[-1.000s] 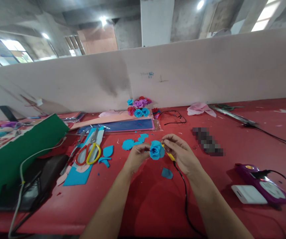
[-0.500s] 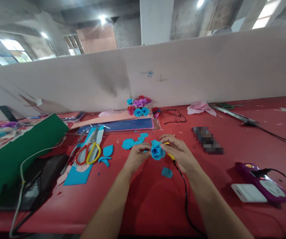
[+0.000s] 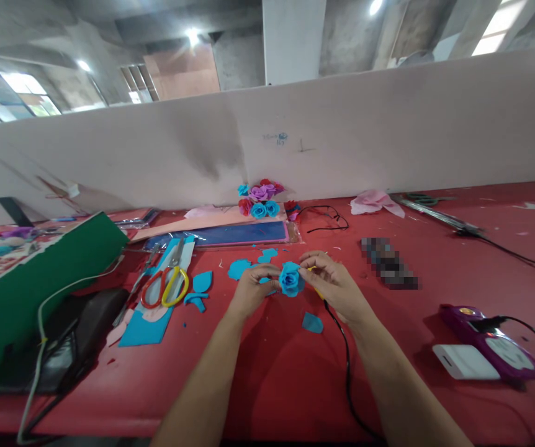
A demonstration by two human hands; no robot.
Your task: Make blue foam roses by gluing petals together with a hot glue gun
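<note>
Between my two hands is a blue handmade rose [image 3: 290,279], its petals facing me. My left hand [image 3: 256,288] is closed on the rose's left side, thumb and fingers pinching it. The thumb and index finger of my right hand [image 3: 330,279] touch the rose's right edge, while the palm holds a yellow-handled corded tool [image 3: 316,289] whose tip is hidden. Its black cord [image 3: 347,372] runs down toward the table's front edge. Just below the rose, a loose blue petal [image 3: 313,322] lies on the red table [image 3: 286,385]. More blue cut pieces [image 3: 239,269] lie behind my left hand.
Scissors [image 3: 174,287] rest on blue sheets [image 3: 146,329] at left, near a green board [image 3: 48,292]. Finished flowers [image 3: 262,198] and glasses [image 3: 330,217] sit by the white partition [image 3: 365,130]. At right are a pixelated dark object [image 3: 388,264], a purple power strip [image 3: 504,351] and a white adapter [image 3: 465,361].
The rose has shifted slightly left and turned a little, with my left hand moving along. My right hand stays at the rose's edge with the yellow-handled tool.
</note>
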